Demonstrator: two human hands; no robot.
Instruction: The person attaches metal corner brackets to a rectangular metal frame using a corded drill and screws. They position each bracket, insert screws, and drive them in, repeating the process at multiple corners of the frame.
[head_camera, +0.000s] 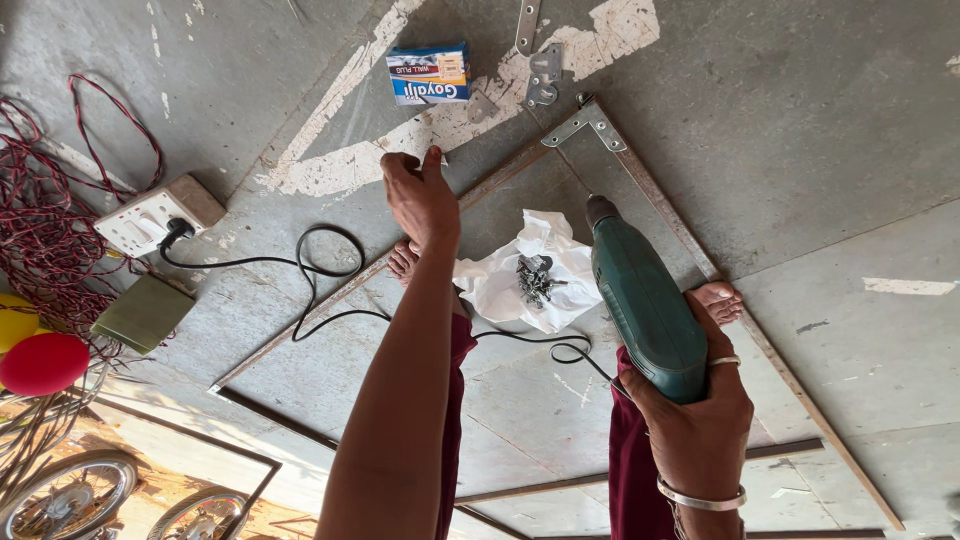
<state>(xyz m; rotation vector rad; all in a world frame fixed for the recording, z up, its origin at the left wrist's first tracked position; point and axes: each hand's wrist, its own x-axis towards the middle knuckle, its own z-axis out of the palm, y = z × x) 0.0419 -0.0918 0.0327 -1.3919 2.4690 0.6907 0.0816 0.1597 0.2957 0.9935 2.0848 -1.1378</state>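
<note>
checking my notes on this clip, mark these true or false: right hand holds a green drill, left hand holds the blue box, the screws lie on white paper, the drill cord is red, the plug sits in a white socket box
1. The right hand holds a green drill. True.
2. The left hand holds the blue box. False: the box lies apart on the floor; the hand rests on the metal frame.
3. The screws lie on white paper. True.
4. The drill cord is red. False: it is black; the red wires are a separate tangle at the left.
5. The plug sits in a white socket box. True.
</note>
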